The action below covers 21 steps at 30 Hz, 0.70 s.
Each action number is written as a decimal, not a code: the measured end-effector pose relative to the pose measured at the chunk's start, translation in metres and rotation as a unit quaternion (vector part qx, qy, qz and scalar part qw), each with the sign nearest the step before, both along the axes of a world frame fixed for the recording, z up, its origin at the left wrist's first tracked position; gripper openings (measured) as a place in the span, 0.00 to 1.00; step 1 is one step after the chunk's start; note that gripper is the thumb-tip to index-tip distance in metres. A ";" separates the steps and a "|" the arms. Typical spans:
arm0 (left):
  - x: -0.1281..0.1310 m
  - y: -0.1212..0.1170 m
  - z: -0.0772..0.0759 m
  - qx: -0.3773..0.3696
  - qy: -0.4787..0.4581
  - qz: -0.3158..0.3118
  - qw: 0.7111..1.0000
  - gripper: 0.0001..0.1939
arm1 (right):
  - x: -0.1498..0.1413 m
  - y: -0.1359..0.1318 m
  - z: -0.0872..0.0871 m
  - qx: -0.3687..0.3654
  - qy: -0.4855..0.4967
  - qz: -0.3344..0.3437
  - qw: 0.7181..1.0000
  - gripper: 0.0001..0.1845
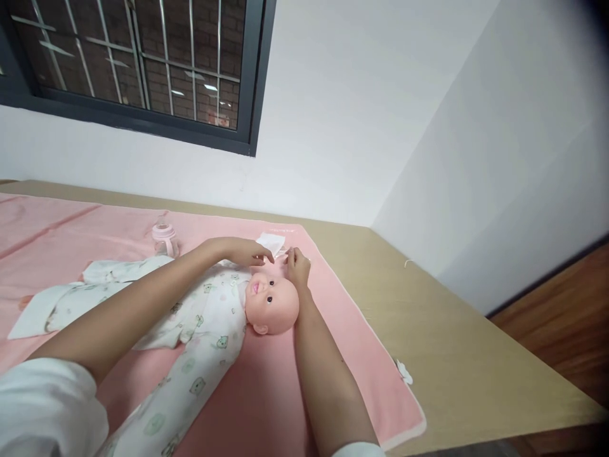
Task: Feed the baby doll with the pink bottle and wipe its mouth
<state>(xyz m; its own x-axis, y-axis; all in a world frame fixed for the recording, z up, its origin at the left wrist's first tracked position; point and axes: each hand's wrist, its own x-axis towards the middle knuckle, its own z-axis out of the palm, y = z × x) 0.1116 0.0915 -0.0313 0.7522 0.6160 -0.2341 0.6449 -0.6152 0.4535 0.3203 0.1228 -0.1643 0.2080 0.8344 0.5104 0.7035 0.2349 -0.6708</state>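
Observation:
A baby doll (272,304) in a white patterned outfit lies on its back on a pink blanket (266,393), its bald head to the right. My left arm reaches across the doll's body. My left hand (245,251) hovers beyond its neck, fingers loosely bent and apart, with nothing visible in them. Just behind these fingers lies a small white packet (271,242). My right hand (298,266) is beyond the top of the doll's head, thumb and fingertips pinched together. Something thin and pale shows at those fingertips, too small to name.
A pink-topped baby bottle (164,238) stands on the blanket beyond the doll's legs. The blanket covers part of a wooden tabletop (409,317) against a white wall (333,114). A small white tag (404,372) is at the blanket's right edge. A barred window (252,82) is behind.

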 end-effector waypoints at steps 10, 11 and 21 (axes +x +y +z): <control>0.045 0.019 -0.030 -0.202 0.049 0.029 0.978 0.22 | -0.013 0.002 -0.003 -0.044 -0.013 0.097 0.994 0.23; 0.046 0.017 -0.031 -0.207 0.046 0.034 0.977 0.21 | -0.014 0.002 -0.003 -0.050 -0.016 0.103 0.993 0.23; 0.050 0.018 -0.042 -0.160 -0.016 0.057 0.985 0.17 | -0.026 -0.001 -0.005 -0.092 0.056 0.204 0.973 0.23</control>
<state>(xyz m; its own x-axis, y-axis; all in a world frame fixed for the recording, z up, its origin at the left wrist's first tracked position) 0.1619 0.1097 -0.0733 0.6926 0.5953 -0.4072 0.6836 -0.3618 0.6339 0.2948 0.1221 -0.1689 -0.1146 0.9341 0.3380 0.4974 0.3485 -0.7944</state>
